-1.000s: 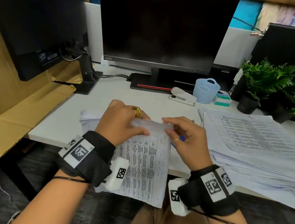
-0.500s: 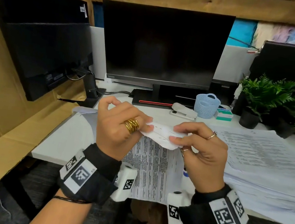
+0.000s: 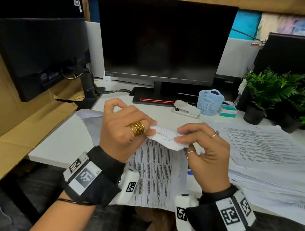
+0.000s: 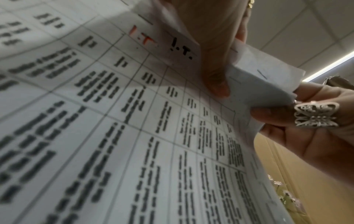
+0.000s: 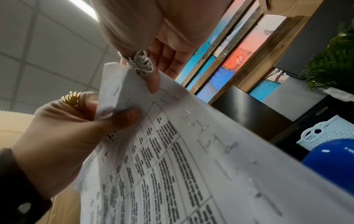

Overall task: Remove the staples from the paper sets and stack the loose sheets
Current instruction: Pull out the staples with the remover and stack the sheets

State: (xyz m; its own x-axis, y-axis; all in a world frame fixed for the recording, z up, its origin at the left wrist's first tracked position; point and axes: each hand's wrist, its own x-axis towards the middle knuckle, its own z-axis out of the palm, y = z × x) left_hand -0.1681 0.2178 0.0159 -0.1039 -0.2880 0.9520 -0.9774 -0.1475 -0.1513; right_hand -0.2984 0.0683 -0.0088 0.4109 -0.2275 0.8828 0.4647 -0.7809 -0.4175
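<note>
Item: stapled paper set [image 3: 157, 167], printed tables, being held above the desk edge [image 3: 54, 152] at 6 o'clock of the scene, top margin folded toward the person.

Left hand [image 3: 122, 130]: thumb and forefinger are pinching the folded top edge at its 9 o'clock end; the other fingers are curling loosely. Thumb pad [image 5: 124, 119] is pressing the fold from beneath.

Right hand [image 3: 203, 152]: fingertips are pinching the same fold at its 3 o'clock end, ringed finger [image 4: 316, 116] bracing underneath.

Step in hand, as judged: exposing the row of staples [image 5: 116, 91] along the margin. To do it well, the fold wants holding taut between the two pinches, each staple's legs straightened before pulling, and the pull kept square to the sheet so that the holes are not tearing. Whether any staple is already out cannot be told.

Loose-sheet stack [image 3: 271, 157]: lying at 3 o'clock, well apart from the hands.

Containers:
- Pale blue perforated basket [image 3: 210, 102], standing at 1 o'clock beside the white stapler [image 3: 187, 108]; contents not visible.
- Black pots [image 3: 253, 115] at 2 o'clock, holding green ferns [image 3: 273, 87].
- Small teal box [image 3: 227, 110], shut, just beside the basket.
</note>
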